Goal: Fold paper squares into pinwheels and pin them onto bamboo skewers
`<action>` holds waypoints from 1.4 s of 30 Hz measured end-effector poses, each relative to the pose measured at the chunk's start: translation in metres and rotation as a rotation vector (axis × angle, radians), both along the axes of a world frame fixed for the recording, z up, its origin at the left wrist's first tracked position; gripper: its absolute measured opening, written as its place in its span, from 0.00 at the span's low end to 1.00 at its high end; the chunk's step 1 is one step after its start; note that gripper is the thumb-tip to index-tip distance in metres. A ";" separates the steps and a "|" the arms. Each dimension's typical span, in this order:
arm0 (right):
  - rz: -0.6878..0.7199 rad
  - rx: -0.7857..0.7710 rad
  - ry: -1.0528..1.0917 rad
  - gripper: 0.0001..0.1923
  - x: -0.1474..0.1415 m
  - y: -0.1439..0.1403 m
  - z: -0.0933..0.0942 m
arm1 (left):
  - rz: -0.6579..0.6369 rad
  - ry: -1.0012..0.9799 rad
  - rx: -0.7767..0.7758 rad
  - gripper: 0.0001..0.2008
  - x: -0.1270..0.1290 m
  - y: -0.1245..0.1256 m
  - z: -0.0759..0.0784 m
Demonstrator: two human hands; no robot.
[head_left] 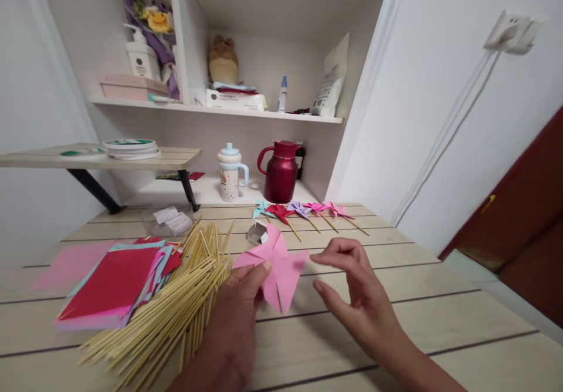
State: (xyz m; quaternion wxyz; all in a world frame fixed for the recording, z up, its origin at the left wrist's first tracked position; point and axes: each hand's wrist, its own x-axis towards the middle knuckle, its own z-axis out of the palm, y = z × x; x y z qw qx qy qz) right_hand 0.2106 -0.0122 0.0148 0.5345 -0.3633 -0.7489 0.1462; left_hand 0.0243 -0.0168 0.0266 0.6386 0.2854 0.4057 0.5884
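A pink paper pinwheel [278, 263] is held up over the table, its blades folded and spread. My left hand [241, 298] pinches it at the left side, thumb on the front. Just to its right, my right hand [352, 292] has thumb and fingers apart, with nothing between them; its index fingertip is close to the right blade. Behind the pinwheel sits a small open grey-and-white box [256, 235], its contents not visible. Bundled thin wooden sticks [176, 304] lie beside my left hand.
Stacked coloured paper squares [114, 280] lie at the left. Finished pinwheels on sticks [300, 209] line the table's back, near a red thermos jug [281, 172] and a speckled cup [229, 175]. A raised stand [176, 158] with round discs is at back left, behind a clear container [167, 220].
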 end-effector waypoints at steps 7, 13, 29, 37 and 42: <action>-0.045 0.162 -0.205 0.19 -0.011 -0.001 -0.003 | -0.058 -0.030 0.013 0.13 -0.002 -0.002 0.004; -0.033 0.192 -0.147 0.08 -0.012 -0.005 -0.001 | -0.112 -0.018 0.063 0.11 0.005 -0.006 0.003; -0.133 -0.038 0.073 0.07 -0.017 -0.012 0.007 | -0.056 0.270 -0.008 0.13 0.014 -0.017 0.008; -0.173 -0.068 0.112 0.10 -0.018 -0.014 0.011 | -0.012 0.291 0.001 0.10 0.015 -0.017 0.005; -0.191 -0.079 0.104 0.10 -0.018 -0.014 0.012 | -0.024 0.258 -0.023 0.12 0.017 -0.016 0.005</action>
